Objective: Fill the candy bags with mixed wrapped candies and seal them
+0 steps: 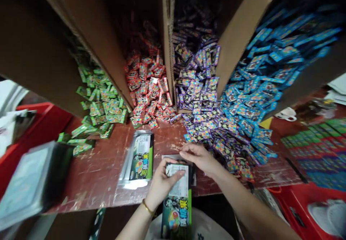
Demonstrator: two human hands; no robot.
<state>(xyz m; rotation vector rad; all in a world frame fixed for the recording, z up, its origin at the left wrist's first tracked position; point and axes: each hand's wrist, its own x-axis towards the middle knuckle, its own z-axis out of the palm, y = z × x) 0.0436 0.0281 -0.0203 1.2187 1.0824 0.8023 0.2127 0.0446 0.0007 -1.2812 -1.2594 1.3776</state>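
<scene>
My left hand (169, 178) is closed on a black-and-green printed candy card (177, 211), its thumb across the white label panel. The card is held over the front edge of the table. Just right of its top, my right hand (200, 157) has its fingers curled towards the thumb; whatever they may pinch is too small or hidden to make out. Below that hand, a grey-edged flat piece (194, 175) shows partly behind the card. To the left, a clear plastic blister pack (140, 157) with the same printed card lies on the table.
Cardboard bins (169, 45) spill small green packets (104, 106), red packets (147, 92), purple packets (198, 88) and blue packets (251, 99) onto the red table (102, 175). Stacked clear packs (29, 182) stand left beside a red crate (51, 121). Packet rows (321, 153) lie right.
</scene>
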